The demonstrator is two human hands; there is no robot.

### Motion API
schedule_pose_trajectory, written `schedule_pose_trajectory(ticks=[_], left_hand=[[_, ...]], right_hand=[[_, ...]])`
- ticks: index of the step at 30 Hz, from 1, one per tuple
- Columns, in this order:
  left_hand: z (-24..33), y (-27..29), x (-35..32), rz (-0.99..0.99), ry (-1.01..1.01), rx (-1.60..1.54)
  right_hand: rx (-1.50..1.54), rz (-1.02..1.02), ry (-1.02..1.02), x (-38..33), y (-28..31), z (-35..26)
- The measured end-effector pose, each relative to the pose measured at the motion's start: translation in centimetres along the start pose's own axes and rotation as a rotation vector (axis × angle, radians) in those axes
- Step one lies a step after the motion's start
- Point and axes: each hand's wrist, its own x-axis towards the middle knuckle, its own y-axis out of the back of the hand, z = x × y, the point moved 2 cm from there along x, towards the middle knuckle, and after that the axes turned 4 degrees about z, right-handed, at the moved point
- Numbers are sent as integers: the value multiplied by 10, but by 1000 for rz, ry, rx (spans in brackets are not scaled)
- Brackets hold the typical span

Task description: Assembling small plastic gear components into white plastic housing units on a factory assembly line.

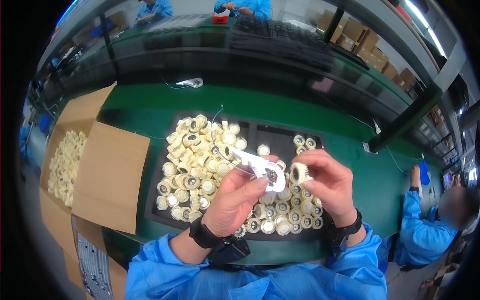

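Note:
My left hand (pixel 235 200) holds a white plastic tool (pixel 260 167) with a round metal tip and a thin wire running off its back end. My right hand (pixel 327 182) pinches one cream plastic gear (pixel 300 173) just to the right of the tool's tip. Both hands hover over a black tray (pixel 260 135) heaped with several cream gears (pixel 197 160), loose on the left and set in rows on the right.
An open cardboard box (pixel 107 170) with more gears (pixel 65 165) stands at the left. A white device (pixel 191 82) lies on the green bench beyond the tray. A person in blue sits at the right (pixel 425 230); others work at the far bench.

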Motion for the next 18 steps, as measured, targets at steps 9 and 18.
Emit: schedule_pose_trajectory(ticks=[9, 18], left_hand=[[-3, -1, -1, -6, -62, 162], [-5, 0, -4, -26, -64, 333]], right_hand=[[-399, -119, 147, 0, -7, -6], [-438, -159, 237, -3, -11, -6]])
